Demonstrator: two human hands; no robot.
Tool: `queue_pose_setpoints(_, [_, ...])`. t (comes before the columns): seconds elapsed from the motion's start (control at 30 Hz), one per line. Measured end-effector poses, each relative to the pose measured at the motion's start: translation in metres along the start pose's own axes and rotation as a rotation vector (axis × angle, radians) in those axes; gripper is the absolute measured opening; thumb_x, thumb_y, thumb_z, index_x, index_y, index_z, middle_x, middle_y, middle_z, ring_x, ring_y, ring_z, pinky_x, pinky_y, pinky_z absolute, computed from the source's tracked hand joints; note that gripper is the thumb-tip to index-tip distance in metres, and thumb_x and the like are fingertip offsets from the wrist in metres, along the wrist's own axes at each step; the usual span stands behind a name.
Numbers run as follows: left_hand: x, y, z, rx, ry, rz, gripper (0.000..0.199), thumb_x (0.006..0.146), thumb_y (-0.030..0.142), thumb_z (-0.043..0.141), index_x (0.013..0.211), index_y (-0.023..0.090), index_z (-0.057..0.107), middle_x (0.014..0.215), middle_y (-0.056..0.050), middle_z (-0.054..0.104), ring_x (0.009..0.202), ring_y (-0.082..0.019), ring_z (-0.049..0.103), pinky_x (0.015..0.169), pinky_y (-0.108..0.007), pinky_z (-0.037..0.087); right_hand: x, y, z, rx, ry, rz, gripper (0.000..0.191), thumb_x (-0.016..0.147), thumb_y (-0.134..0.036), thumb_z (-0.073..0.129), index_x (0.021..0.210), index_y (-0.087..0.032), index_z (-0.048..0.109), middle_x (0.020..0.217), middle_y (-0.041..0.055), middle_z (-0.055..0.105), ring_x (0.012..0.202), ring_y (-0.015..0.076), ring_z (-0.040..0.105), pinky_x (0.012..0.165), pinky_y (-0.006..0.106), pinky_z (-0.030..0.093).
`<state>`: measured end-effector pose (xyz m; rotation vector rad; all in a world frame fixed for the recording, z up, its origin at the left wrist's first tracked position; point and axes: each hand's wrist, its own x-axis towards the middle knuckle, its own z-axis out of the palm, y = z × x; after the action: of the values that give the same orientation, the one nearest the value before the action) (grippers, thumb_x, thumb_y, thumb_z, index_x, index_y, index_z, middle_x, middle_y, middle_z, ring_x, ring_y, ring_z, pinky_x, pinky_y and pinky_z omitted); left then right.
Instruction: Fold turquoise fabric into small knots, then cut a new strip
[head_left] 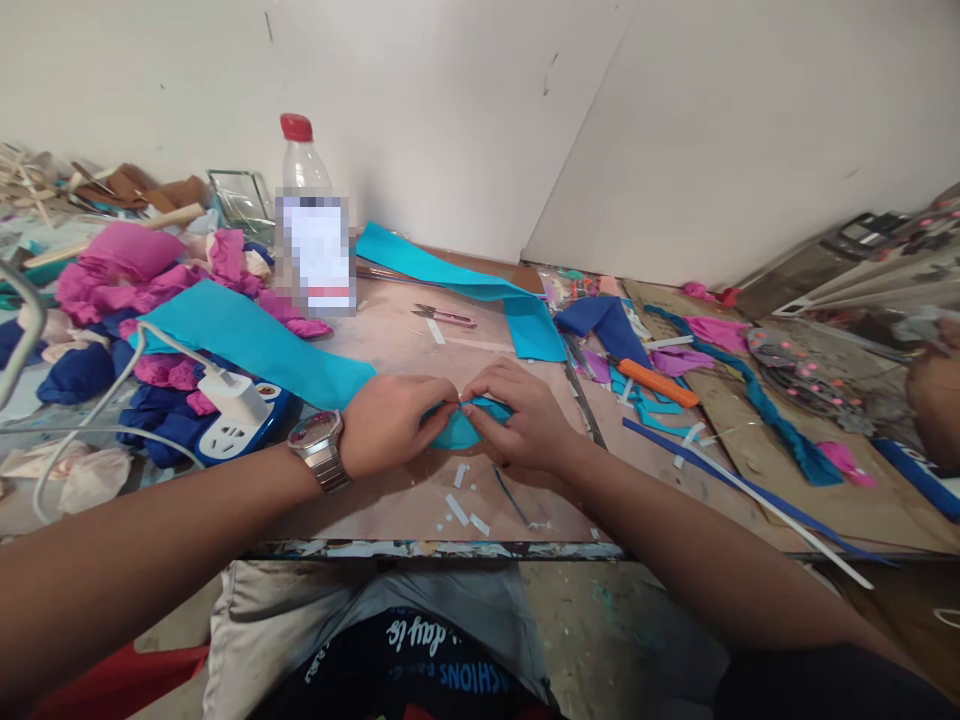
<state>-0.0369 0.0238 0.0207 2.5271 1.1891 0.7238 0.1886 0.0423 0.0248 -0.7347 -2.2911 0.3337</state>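
Head camera view: nearest, small white scraps (pixel 457 508) lie on the surface (pixel 390 515), just in front of a turquoise cloth piece (pixel 459 432). Left hand (pixel 394 420) and right hand (pixel 521 410) pinch that piece between thumbs and fingers, close together, partly hiding it. A metal wristwatch (pixel 319 450) circles the left wrist. Left of the piece sits a power strip (pixel 280 412) with a white plug (pixel 238 400) in it; right of it lies an orange-handled tool (pixel 658 382). A wide turquoise band (pixel 255 345) reaches from bunched pink and navy cloth toward the left hand; whether it joins the piece, I cannot tell. Beyond the piece come pink-handled snips (pixel 444 316), then a longer turquoise strip (pixel 450 280). Farther, beyond it to the left, a red-capped bottle (pixel 298 155) stands upright behind a blurred phone (pixel 322 255).
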Motion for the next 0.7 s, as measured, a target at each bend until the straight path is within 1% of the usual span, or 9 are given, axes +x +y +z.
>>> queue_pose_setpoints(0.1, [0.0005,0.0005,-0.0001,-0.017,0.000,-0.026,0.020,0.100,0.031,0.055,0.096,0.021,0.072,0.092,-0.003,0.079,0.080,-0.019,0.071,0.065,-0.028,0.041,0.0002,0.0000,-0.0006,-0.004,-0.019,-0.013,0.004,0.093,-0.021,0.065,0.096,-0.023,0.068,0.089,0.0055,0.073,0.087,0.0223,0.066,0.081,0.039,0.053])
queue_pose_setpoints(0.27, [0.0007,-0.0002,0.0005,-0.026,0.010,0.001,0.019,0.100,0.030,0.055,0.096,0.021,0.071,0.093,-0.003,0.079,0.081,-0.018,0.071,0.065,-0.027,0.041,0.0007,0.0001,-0.0008,0.003,-0.041,-0.021,0.005,0.096,-0.023,0.062,0.095,-0.023,0.067,0.089,0.0056,0.072,0.088,0.0227,0.065,0.083,0.040,0.053])
queue_pose_setpoints(0.37, [0.0006,-0.0013,0.0005,-0.010,0.009,0.025,0.020,0.101,0.031,0.054,0.096,0.021,0.071,0.096,-0.002,0.079,0.082,-0.018,0.071,0.064,-0.028,0.040,0.0008,0.0007,-0.0004,0.049,-0.051,0.030,0.006,0.096,-0.024,0.063,0.094,-0.022,0.068,0.088,0.0052,0.072,0.088,0.0216,0.065,0.083,0.038,0.053])
queue_pose_setpoints(0.6, [0.0000,-0.0030,-0.0002,0.037,-0.009,0.069,0.027,0.106,0.036,0.048,0.104,0.021,0.071,0.097,-0.003,0.078,0.082,-0.017,0.071,0.065,-0.027,0.041,0.0007,0.0013,-0.0012,0.150,-0.096,0.215,0.009,0.094,-0.025,0.063,0.089,-0.021,0.069,0.089,0.0051,0.072,0.086,0.0197,0.065,0.078,0.034,0.053])
queue_pose_setpoints(0.7, [0.0001,-0.0041,-0.0005,0.041,-0.010,0.060,0.029,0.107,0.037,0.047,0.105,0.021,0.071,0.098,-0.004,0.079,0.083,-0.018,0.071,0.066,-0.028,0.042,0.0008,0.0019,-0.0017,0.151,-0.082,0.220,0.010,0.094,-0.028,0.065,0.090,-0.021,0.071,0.089,0.0051,0.072,0.086,0.0203,0.066,0.078,0.034,0.053])
